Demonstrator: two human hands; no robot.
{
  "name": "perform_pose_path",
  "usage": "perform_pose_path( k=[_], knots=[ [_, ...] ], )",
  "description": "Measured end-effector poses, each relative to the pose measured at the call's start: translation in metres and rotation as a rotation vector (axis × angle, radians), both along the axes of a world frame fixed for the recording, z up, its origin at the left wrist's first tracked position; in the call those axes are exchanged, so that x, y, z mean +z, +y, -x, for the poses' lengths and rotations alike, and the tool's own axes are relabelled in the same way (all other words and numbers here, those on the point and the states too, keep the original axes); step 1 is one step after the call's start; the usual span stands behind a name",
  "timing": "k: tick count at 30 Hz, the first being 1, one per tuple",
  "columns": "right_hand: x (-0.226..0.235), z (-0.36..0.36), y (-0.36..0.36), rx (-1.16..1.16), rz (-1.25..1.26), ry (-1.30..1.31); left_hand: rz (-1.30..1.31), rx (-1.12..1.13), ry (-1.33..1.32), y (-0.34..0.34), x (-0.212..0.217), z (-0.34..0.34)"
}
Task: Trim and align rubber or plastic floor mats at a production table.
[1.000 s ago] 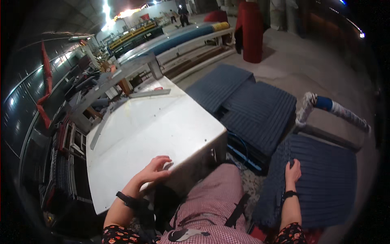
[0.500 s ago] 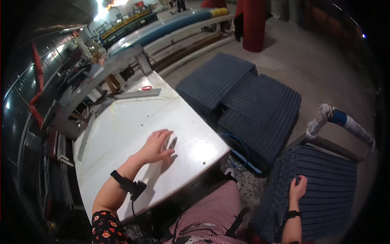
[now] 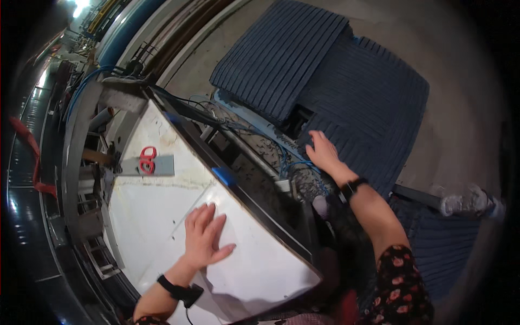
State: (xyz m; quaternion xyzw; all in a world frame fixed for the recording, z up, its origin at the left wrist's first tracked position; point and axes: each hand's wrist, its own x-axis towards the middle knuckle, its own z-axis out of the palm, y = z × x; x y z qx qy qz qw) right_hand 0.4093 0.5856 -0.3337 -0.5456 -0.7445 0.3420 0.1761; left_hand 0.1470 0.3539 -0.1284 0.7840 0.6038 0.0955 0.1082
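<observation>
My left hand (image 3: 203, 239) is over the white tabletop (image 3: 146, 233), its fingers spread and nothing in it; whether it touches the surface I cannot tell. My right arm reaches forward past the table's right edge. At its end, my right hand (image 3: 325, 154) is beside the nearer part of a stack of dark blue-grey ribbed panels (image 3: 374, 97), thumb and fingers apart with nothing visible between them. Contact with the stack is not clear. A pair of red-handled scissors (image 3: 147, 161) lies on a flat grey metal strip (image 3: 165, 167) at the table's far end.
A second stack of ribbed panels (image 3: 444, 244) stands at the right, below a rail wrapped in pale material (image 3: 466, 203). Blue hose (image 3: 284, 157) and cables run between table and far stack. A grey metal beam (image 3: 81, 162) borders the table's left side.
My right hand has moved from the near right stack forward and left to the far stack. The view has turned, and my left hand stays over the table with fingers spread wider.
</observation>
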Motion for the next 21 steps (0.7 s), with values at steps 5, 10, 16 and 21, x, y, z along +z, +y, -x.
perform_pose_path(
  k=[5, 10, 16, 21],
  knots=[
    [-0.11, 0.069, 0.096, -0.153, 0.467, 0.134, 0.064, 0.04, -0.059, -0.003, 0.002, 0.006],
    [-0.135, 0.122, 0.138, -0.402, 0.439, 0.176, 0.061, 0.119, -0.099, -0.001, 0.001, 0.006],
    [-0.131, 0.166, 0.151, -0.849, 0.577, 0.228, 0.073, 0.148, -0.097, -0.003, 0.002, 0.01],
    [-0.144, 0.172, 0.183, -0.853, 0.865, 0.6, 0.065, 0.155, -0.111, 0.001, 0.007, 0.006]
  ],
)
